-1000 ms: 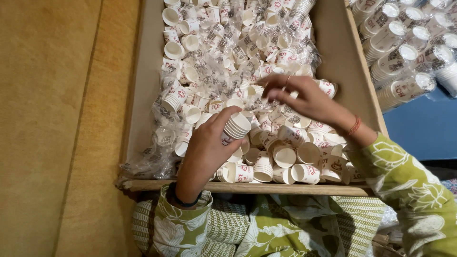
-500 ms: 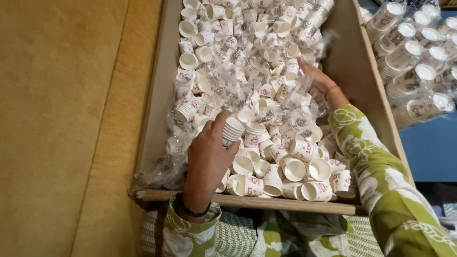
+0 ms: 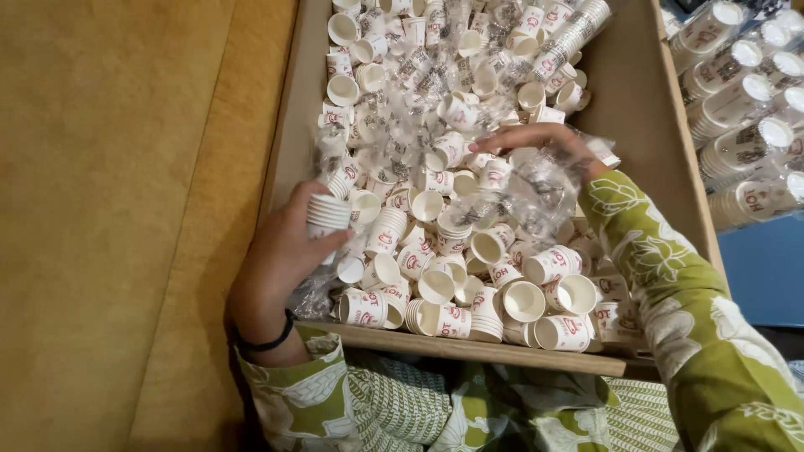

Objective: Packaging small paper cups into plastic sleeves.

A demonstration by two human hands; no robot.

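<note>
A big cardboard box (image 3: 636, 109) is filled with several small white paper cups with red print, mixed with clear plastic wrap (image 3: 536, 192). My left hand (image 3: 280, 259) grips a short stack of nested cups (image 3: 328, 213) at the box's left side. My right hand (image 3: 540, 142) reaches over the pile in the middle, fingers spread and pointing left, touching loose cups and wrap; nothing shows in its grasp. I wear green flower-patterned sleeves and a dark band on the left wrist.
Sleeves of stacked cups wrapped in plastic (image 3: 745, 125) lie to the right of the box. A blue surface (image 3: 766, 268) sits below them. A tan mat (image 3: 109, 209) covers the floor on the left. The box's near edge (image 3: 469, 347) rests against my lap.
My left hand has moved left with its cup stack toward the box's side. My right hand has swept from the right part of the pile toward the middle.
</note>
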